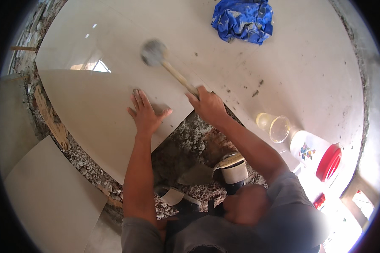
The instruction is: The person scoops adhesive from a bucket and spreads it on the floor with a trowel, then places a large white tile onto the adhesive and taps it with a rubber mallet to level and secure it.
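My right hand (210,106) grips a mallet (179,76) by its pale handle, near the end. The mallet's grey round head (154,52) is smeared by motion, and I cannot tell whether it touches the tile under it. Fingers spread, my left hand (147,113) rests on a large cream floor tile (84,101), left of and nearer than the mallet. Both hands are over the glossy tiled surface, just beyond a gap of rough mortar (194,135).
A crumpled blue cloth (242,21) lies at the far side. To the right are a clear plastic cup (278,128) on its side and a white jug (308,147) with a red lid. Another tile (50,194) is at lower left, past a rubble strip (88,156).
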Tool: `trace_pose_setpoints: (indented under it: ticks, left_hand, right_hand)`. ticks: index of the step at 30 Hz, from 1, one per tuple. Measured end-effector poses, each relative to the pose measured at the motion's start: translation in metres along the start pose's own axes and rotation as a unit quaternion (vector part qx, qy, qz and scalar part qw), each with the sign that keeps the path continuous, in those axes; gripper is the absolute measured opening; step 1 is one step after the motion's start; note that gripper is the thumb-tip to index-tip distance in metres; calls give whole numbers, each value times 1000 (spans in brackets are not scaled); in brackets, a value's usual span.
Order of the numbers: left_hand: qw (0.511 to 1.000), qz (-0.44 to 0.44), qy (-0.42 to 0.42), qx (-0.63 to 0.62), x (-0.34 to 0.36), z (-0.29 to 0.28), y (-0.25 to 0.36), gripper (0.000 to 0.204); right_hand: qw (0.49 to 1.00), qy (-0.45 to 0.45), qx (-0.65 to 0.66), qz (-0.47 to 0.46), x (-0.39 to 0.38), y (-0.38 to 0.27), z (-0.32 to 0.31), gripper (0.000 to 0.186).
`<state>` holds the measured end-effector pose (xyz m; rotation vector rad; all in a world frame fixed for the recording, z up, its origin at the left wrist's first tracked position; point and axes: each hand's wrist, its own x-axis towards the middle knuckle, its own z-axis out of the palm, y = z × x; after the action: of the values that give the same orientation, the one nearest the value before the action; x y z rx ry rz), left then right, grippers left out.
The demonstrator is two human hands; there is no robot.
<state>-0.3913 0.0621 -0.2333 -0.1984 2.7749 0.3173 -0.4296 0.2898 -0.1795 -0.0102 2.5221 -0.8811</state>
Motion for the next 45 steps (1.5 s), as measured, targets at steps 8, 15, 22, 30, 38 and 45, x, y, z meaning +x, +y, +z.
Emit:
trace_pose_setpoints:
  ticks: [8,15,22,30,38,45]
  left_hand:
    - [1000,9,14,19,1,9,-4,131]
    - [993,88,12,78,7,-1,37,109]
    - [969,235,35,72,5,37,152,80]
    - [956,280,20,79,3,28,93,74]
    - [995,-92,-45,-7,8,-34,-30,132]
    - [992,-105,-66,1,14,-35,-32,134]
  right_hand:
    - [991,-104,-41,69,-71,48,-5,51]
    - [986,0,149,74,-111,71,-29,41]
    - [960,112,241,88,-122,88,-43,33]
    - [970,86,212,77,-114,82,-39,31]
    - [964,149,30,-218,-106,53,-40,33]
    - [998,-31,-30,-38,-69,27,-8,36]
